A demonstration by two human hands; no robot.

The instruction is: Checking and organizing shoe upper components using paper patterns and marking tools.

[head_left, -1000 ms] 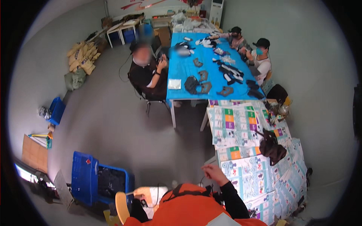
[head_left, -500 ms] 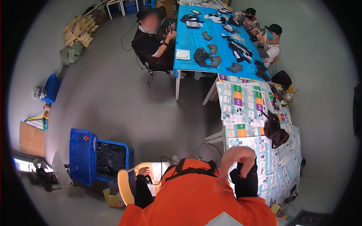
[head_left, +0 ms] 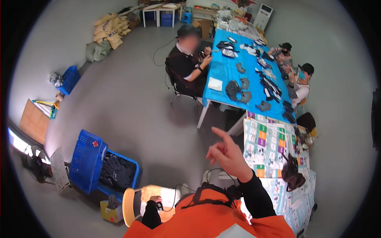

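My right hand [head_left: 227,154] is raised over the floor beside the paper-covered table. Its index finger points outward, the other fingers are loosely bent, and nothing is held. Low at the left, my left hand [head_left: 156,199] is by the fluffy white-and-tan seat cover [head_left: 171,197] of a chair with a curved wooden edge [head_left: 128,207]. Its fingers are too small and partly hidden to make out. A thin black cable [head_left: 177,194] runs from near the left wrist toward my orange garment [head_left: 206,217].
Dark moulded parts [head_left: 116,171] fill a blue crate [head_left: 135,179] with another blue crate [head_left: 85,160] leaning against it. Printed sheets [head_left: 258,137] cover the near right table. Beyond, people sit around a blue-covered table [head_left: 222,75] bearing gloves and grey parts.
My right hand has swung up and forward, away from my body, and its index finger has straightened. My view has tilted and shifted. The seated person at left has lowered a dark part.
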